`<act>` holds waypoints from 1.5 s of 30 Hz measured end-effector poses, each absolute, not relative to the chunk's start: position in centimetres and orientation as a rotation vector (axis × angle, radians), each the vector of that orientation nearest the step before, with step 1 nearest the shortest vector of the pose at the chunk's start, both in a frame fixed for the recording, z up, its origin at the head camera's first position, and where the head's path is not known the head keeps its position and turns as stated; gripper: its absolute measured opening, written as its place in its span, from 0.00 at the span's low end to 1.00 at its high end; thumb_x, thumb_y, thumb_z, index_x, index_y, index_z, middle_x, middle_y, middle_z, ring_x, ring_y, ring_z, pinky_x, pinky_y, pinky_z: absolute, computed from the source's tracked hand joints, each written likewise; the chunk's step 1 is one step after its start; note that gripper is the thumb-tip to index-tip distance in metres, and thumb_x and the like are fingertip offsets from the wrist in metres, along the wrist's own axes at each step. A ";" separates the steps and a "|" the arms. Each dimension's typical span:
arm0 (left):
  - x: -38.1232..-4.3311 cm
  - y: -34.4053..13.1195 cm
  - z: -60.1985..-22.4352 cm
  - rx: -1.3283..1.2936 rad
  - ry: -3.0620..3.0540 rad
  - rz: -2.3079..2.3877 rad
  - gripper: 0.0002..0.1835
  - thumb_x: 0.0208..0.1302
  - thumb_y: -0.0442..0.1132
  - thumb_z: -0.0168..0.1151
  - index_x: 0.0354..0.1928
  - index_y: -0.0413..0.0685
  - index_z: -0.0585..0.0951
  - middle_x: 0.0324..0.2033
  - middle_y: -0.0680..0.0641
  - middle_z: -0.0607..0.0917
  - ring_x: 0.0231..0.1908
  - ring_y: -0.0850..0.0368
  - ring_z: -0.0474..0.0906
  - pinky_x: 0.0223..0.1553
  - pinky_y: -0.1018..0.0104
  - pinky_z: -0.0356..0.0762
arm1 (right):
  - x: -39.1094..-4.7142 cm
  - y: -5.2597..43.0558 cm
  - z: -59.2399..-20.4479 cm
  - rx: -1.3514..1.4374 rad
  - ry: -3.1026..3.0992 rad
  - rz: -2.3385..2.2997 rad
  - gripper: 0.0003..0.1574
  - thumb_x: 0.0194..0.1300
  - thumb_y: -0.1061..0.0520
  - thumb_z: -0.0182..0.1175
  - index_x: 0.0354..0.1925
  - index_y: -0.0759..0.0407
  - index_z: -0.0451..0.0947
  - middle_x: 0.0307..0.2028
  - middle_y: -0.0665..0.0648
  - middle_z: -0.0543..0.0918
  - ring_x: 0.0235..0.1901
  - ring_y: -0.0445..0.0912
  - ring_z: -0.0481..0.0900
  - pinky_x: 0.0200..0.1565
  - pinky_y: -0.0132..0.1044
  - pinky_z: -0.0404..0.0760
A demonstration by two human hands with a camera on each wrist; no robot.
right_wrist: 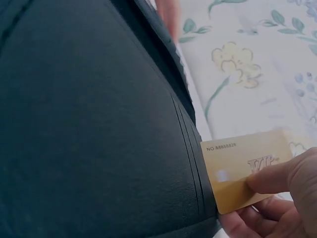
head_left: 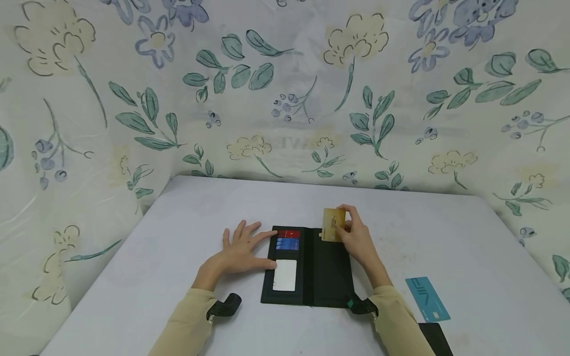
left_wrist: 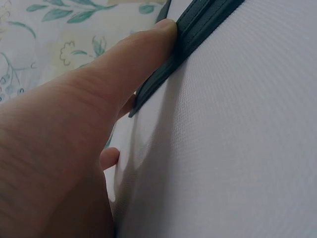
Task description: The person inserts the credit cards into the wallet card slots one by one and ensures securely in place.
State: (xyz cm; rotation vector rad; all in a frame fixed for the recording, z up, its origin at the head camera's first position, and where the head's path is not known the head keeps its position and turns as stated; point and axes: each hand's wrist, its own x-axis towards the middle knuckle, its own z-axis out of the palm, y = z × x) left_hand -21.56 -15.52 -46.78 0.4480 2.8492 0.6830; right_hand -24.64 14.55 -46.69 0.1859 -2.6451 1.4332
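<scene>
A black card wallet (head_left: pixel 331 277) lies spread open on the white table. Its left side holds a red card (head_left: pixel 288 234), blue cards (head_left: pixel 287 244) and a white card (head_left: pixel 285 275) behind a window. My left hand (head_left: pixel 242 249) rests at the wallet's left edge, fingers spread, with thumb and index fingertip touching the border. In my right hand (head_left: pixel 356 237) a gold card (head_left: pixel 330 222) is pinched between thumb and fingers, at the top of the wallet's right side. In the right wrist view the card's edge meets the slot lines; whether it is inside a slot I cannot tell.
A teal card (head_left: pixel 427 299) lies on the table to the right of my right forearm. Nearer me, a black flat object (head_left: pixel 436 338) is partly hidden by the sleeve. Floral-patterned sheeting (head_left: pixel 285 99) stands behind the table (head_left: pixel 222 198).
</scene>
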 end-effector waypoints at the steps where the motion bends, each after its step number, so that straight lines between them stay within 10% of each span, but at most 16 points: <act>1: -21.6 -15.5 -46.8 0.447 2.849 0.682 0.45 0.52 0.66 0.68 0.72 0.63 0.66 0.76 0.39 0.52 0.75 0.32 0.31 0.65 0.26 0.21 | -24.6 14.5 -46.7 0.184 -2.649 1.427 0.32 0.67 0.68 0.54 0.65 0.52 0.62 0.43 0.71 0.84 0.39 0.54 0.81 0.39 0.44 0.80; 31: -21.5 -15.3 -46.4 0.444 2.831 0.652 0.46 0.52 0.66 0.67 0.73 0.65 0.65 0.76 0.39 0.51 0.75 0.32 0.30 0.66 0.27 0.20 | -25.1 14.0 -47.1 0.181 -2.688 1.379 0.34 0.65 0.67 0.56 0.66 0.51 0.62 0.33 0.64 0.81 0.31 0.51 0.76 0.32 0.38 0.75; 45: -21.6 -15.4 -46.5 0.448 2.831 0.627 0.44 0.53 0.67 0.66 0.72 0.67 0.66 0.76 0.40 0.50 0.75 0.32 0.30 0.66 0.27 0.20 | -25.2 14.4 -47.0 0.088 -2.618 1.558 0.32 0.64 0.67 0.59 0.65 0.52 0.66 0.45 0.70 0.83 0.41 0.54 0.80 0.36 0.37 0.76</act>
